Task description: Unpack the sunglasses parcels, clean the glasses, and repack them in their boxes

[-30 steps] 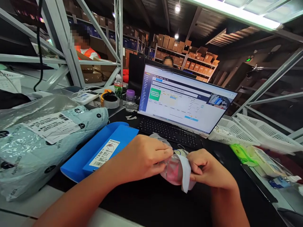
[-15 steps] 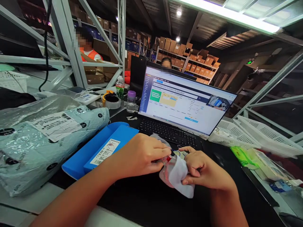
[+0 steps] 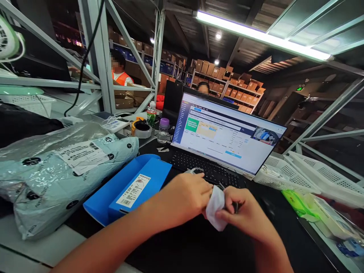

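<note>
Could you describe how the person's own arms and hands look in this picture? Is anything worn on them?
Both arms are bare as far as the picture shows: no sleeve covers the left forearm or the right forearm. The left hand and the right hand have no gloves. No watch, bracelet or ring can be seen on the visible sides, and no markings.

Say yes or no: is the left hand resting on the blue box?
No, the left hand grips the white packet with the right hand, apart from the blue box.
</note>
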`<state>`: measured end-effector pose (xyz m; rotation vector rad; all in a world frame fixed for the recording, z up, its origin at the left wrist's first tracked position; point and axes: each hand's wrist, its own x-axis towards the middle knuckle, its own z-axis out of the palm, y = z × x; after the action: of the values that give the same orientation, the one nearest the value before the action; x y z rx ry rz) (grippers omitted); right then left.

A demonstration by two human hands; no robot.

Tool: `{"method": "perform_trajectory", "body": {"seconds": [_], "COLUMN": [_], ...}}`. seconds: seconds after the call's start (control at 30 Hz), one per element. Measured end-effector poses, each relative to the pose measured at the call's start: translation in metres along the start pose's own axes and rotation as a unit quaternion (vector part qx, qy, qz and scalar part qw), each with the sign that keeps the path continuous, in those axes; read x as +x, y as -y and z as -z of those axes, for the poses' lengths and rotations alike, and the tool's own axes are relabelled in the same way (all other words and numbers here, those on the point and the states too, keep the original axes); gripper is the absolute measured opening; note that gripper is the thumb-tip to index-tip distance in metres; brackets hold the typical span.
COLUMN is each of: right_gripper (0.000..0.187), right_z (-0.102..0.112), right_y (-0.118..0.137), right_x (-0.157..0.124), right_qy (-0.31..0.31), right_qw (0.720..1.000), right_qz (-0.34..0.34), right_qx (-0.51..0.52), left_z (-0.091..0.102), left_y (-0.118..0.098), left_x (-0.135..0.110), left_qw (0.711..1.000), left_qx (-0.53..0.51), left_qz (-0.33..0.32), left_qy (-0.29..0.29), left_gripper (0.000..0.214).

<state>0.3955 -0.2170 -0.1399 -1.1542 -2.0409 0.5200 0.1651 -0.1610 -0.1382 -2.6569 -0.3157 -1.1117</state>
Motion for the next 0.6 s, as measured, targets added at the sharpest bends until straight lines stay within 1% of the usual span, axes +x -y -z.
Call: {"method": "perform_trajectory", "body": {"seconds": [0.03,0.07,0.1,0.13,0.17,0.2,0.23,0.27,0.3,0.33,0.4,0.43,0.47,0.53,0.6], "right_gripper": [0.046,0.045,0.045,0.046,0.046,0.047,0.048,0.048,0.048,0.047,0.046,0.046,0.046,0.045,0.044], "right_z": [-0.004,-0.007,-0.008,-0.006,-0.003,0.0,0.004,0.006,0.007,0.006,-0.003,-0.009,-0.015,-0.026,-0.032], "right_y": [0.003,0.004,0.004,0.003,0.0,-0.004,-0.007,-0.011,-0.013,-0.014,-0.012,-0.009,-0.006,0.0,0.006], "right_x": [-0.001,-0.002,-0.002,-0.002,-0.002,-0.002,-0.001,0.0,0.001,0.002,0.005,0.006,0.007,0.008,0.007], "right_qy": [-0.027,-0.06,-0.104,-0.153,-0.206,-0.255,-0.296,-0.324,-0.337,-0.336,-0.306,-0.286,-0.269,-0.252,-0.252], "right_qw": [0.998,0.994,0.988,0.981,0.973,0.963,0.953,0.945,0.941,0.942,0.952,0.957,0.96,0.961,0.956], "right_qz": [0.02,0.043,0.06,0.064,0.055,0.038,0.02,0.007,0.002,0.004,0.028,0.048,0.073,0.117,0.148], "right_qx": [-0.048,-0.082,-0.098,-0.098,-0.088,-0.073,-0.058,-0.044,-0.03,-0.016,0.006,0.011,0.01,-0.005,-0.029], "left_z": [-0.003,-0.005,-0.007,-0.009,-0.011,-0.013,-0.016,-0.018,-0.021,-0.025,-0.032,-0.036,-0.039,-0.043,-0.044], "left_y": [-0.003,-0.006,-0.008,-0.009,-0.01,-0.011,-0.011,-0.012,-0.014,-0.016,-0.02,-0.023,-0.026,-0.03,-0.031], "left_x": [0.001,0.002,0.002,0.002,0.002,0.002,0.002,0.002,0.002,0.002,0.002,0.002,0.001,0.0,0.0], "left_qw": [0.999,0.997,0.994,0.989,0.982,0.973,0.967,0.965,0.966,0.968,0.97,0.971,0.971,0.972,0.971], "left_qx": [0.021,0.04,0.055,0.062,0.058,0.047,0.031,0.013,-0.003,-0.01,0.0,0.012,0.024,0.047,0.078], "left_qz": [-0.027,-0.038,-0.021,0.022,0.075,0.127,0.17,0.198,0.212,0.219,0.225,0.225,0.223,0.212,0.189], "left_qy": [-0.017,-0.048,-0.089,-0.131,-0.166,-0.185,-0.186,-0.172,-0.148,-0.123,-0.09,-0.085,-0.085,-0.094,-0.125], "left_gripper": [0.016,0.02,0.025,0.03,0.035,0.038,0.041,0.044,0.049,0.055,0.07,0.071,0.066,0.05,0.035]}}
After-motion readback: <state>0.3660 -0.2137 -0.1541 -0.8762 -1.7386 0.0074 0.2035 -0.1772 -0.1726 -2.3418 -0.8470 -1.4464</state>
